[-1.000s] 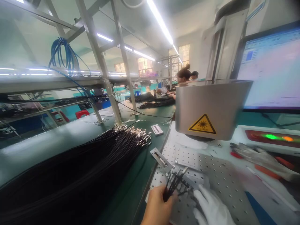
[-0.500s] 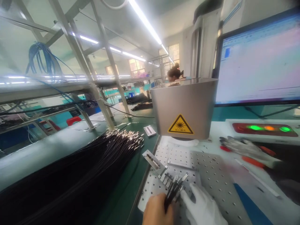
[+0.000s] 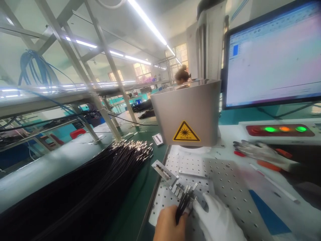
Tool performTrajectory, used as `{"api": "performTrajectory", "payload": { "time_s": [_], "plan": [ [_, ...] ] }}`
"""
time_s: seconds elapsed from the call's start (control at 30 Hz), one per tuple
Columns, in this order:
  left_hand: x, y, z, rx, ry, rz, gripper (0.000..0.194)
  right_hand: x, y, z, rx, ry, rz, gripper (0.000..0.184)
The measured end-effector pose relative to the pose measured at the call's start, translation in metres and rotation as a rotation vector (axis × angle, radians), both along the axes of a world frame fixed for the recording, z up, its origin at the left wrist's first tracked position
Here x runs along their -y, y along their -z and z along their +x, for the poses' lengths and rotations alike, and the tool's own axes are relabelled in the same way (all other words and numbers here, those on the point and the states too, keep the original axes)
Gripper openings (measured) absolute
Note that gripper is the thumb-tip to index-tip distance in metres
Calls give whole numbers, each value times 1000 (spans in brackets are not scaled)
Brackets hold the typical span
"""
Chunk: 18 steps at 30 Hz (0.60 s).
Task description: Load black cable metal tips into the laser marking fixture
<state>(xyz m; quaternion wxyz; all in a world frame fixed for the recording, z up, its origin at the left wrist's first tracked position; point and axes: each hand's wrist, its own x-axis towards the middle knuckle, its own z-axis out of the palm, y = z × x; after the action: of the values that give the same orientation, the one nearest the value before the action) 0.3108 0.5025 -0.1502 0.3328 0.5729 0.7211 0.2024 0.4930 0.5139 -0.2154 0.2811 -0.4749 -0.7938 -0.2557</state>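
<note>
My bare left hand [image 3: 168,225] is closed round a small bunch of black cables [image 3: 184,201] with metal tips, held at the bottom middle. My right hand [image 3: 217,219], in a white glove, pinches the tips of that bunch over a small metal fixture [image 3: 175,186] on the perforated plate [image 3: 225,180]. A second slotted fixture [image 3: 162,169] lies just left of it. The laser marker's head [image 3: 187,112] with a yellow warning label hangs above the plate.
A big heap of black cables [image 3: 82,187] with metal ends covers the green bench [image 3: 135,214] on the left. A monitor [image 3: 272,57], a lit button panel [image 3: 281,130] and a spare glove [image 3: 260,154] are to the right. Another person [image 3: 181,77] sits far behind.
The view has swung right, so everything shifted left in the picture. Both hands stayed on the small bunch, which has dropped closer to the fixture.
</note>
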Motion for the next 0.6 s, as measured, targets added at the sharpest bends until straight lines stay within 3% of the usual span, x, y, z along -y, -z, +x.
{"api": "performTrajectory", "payload": {
  "time_s": [0.23,0.43,0.6],
  "plan": [
    [0,-1,4,-24,13,-7,24,2,0,-5,46,71,-182,44],
    [-6,-27,20,-41,53,-149,31,3,-6,-8,-13,74,-285,43],
    [-9,-39,24,-86,59,-120,38,5,-17,-8,-46,92,-347,40]
  ]
}}
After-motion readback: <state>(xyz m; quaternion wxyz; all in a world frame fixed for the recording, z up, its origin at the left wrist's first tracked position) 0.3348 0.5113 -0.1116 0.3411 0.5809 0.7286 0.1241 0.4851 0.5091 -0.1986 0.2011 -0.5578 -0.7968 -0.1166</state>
